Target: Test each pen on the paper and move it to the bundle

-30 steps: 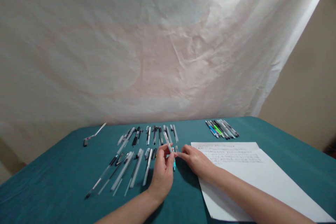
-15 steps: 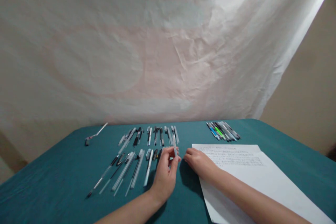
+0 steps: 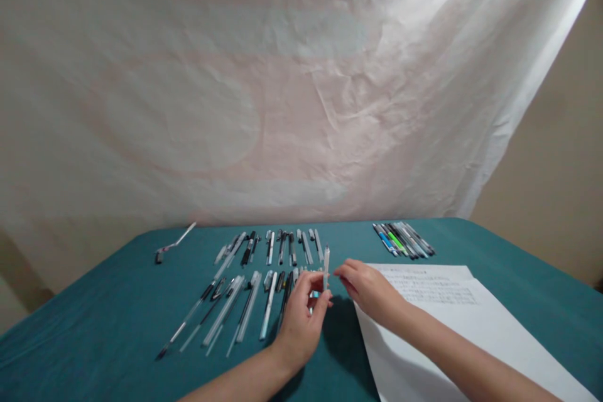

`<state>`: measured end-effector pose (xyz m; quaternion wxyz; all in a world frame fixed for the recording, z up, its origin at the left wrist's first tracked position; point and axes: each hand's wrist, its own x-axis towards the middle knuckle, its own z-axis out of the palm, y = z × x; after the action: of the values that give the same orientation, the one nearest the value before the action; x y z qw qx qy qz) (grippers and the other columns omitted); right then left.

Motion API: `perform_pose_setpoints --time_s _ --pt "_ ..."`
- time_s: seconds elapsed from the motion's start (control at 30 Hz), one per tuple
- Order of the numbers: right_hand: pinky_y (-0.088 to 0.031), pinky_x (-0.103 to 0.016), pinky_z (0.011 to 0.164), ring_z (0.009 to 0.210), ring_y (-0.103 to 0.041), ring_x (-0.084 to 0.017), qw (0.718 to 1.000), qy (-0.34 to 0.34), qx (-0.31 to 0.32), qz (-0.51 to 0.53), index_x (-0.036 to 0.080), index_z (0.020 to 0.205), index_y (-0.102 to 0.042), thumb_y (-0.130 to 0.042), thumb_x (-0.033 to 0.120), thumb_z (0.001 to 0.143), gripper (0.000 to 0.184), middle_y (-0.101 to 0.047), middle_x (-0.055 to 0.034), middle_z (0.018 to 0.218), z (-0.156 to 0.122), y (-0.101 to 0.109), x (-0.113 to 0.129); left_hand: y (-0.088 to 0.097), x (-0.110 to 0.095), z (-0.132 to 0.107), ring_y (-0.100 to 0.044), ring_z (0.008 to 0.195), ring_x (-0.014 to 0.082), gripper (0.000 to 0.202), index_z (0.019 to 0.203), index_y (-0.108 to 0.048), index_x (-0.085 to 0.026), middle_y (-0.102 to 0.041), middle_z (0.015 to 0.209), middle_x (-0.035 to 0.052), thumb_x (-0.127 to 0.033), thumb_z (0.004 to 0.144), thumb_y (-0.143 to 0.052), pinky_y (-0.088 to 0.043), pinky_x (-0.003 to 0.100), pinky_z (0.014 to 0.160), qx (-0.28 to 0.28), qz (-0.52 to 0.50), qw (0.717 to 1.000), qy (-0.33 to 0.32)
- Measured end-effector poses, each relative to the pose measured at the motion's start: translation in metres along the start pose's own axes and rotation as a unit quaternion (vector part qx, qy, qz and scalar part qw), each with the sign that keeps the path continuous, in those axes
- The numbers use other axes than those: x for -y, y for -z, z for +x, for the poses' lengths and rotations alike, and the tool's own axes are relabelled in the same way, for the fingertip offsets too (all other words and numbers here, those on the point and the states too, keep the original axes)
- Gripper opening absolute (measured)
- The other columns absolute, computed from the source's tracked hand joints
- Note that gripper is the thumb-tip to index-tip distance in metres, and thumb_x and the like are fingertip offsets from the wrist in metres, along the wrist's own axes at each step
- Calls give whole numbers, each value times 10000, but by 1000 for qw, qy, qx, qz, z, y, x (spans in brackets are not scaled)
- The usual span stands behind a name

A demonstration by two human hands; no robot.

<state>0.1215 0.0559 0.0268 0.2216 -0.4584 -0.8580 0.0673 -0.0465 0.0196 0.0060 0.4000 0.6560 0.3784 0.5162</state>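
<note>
Upright between the thumb and fingers of my left hand [image 3: 304, 314] is a pale, clear-barrelled pen [image 3: 326, 264], its narrow tip pointing up. My right hand [image 3: 367, 286] hovers just to the right of the pen, above the paper's near-left edge. Its fingers are bent and pressed together, and anything between them is too small or hidden to make out. Beneath and left of my left hand lies a row of taken-apart pens, including a white pen barrel [image 3: 268, 306] and clear pen tubes [image 3: 248, 309]. My left hand covers part of that row.
Behind that row lies a second row of pens and caps [image 3: 282, 246]. A bundle of pens [image 3: 402, 240], some blue and green, rests at the back right. White paper [image 3: 452, 326] with handwriting lies at right. A thin bent object [image 3: 174, 244] is at far left on the green cloth [image 3: 94, 314].
My left hand has moved slightly right with the pen, which now stands more upright. My right hand has lifted off the table edge of the paper and drawn its fingers together near the pen.
</note>
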Motion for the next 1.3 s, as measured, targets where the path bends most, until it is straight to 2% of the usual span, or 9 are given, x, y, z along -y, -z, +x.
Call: perform_pose_setpoints --time_s 0.1,0.23,0.37,0.5,0.7,1.07,1.3 --pt "-463 -282 678 776 -562 -155 978 -56 -81 185 180 948 -575 -460 179 821 171 -603 -50 864 4 27 -5 0 -3 -1 -531 864 173 197 1043 -521 -198 -500 961 54 -232 856 -470 -512 278 701 20 16 1000 -5" --pt "-471 -275 699 798 -554 -147 909 -77 -109 396 191 1047 -554 -517 322 819 265 -594 -48 916 3 56 3 0 -4 -3 -527 849 170 156 993 -536 -200 -497 947 52 -219 853 -470 -501 261 687 55 38 998 -6" --pt "-438 -263 761 828 -530 -138 856 -77 -139 491 207 1031 -567 -580 340 793 273 -578 -29 902 0 60 13 0 -4 -5 -519 862 169 144 985 -527 -202 -495 938 48 -238 862 -462 -490 259 705 80 57 995 -15" --pt "-422 -248 760 830 -519 -129 826 -66 -137 543 218 1019 -567 -611 318 782 261 -561 -19 904 -1 55 17 1 -2 -5 -514 849 161 134 970 -516 -196 -485 928 41 -258 870 -450 -486 254 696 93 72 993 -24" --pt "-402 -218 759 849 -505 -114 811 -63 -130 567 241 1022 -556 -617 284 788 246 -555 -6 906 -1 52 16 0 -3 -4 -509 857 157 133 981 -504 -198 -481 929 36 -251 875 -442 -488 253 705 92 75 993 -25" --pt "-395 -219 745 835 -502 -116 804 -65 -121 578 233 1014 -552 -628 272 778 251 -556 -5 884 1 42 17 2 -2 -4 -513 883 164 134 989 -496 -193 -486 954 44 -212 864 -453 -491 263 731 92 72 993 -19" --pt "-392 -209 725 781 -488 -94 783 -67 -107 610 233 1004 -556 -623 264 785 231 -540 6 860 0 33 17 1 -4 -4 -512 880 166 133 989 -497 -196 -485 954 46 -228 866 -455 -495 268 730 88 67 994 -23"
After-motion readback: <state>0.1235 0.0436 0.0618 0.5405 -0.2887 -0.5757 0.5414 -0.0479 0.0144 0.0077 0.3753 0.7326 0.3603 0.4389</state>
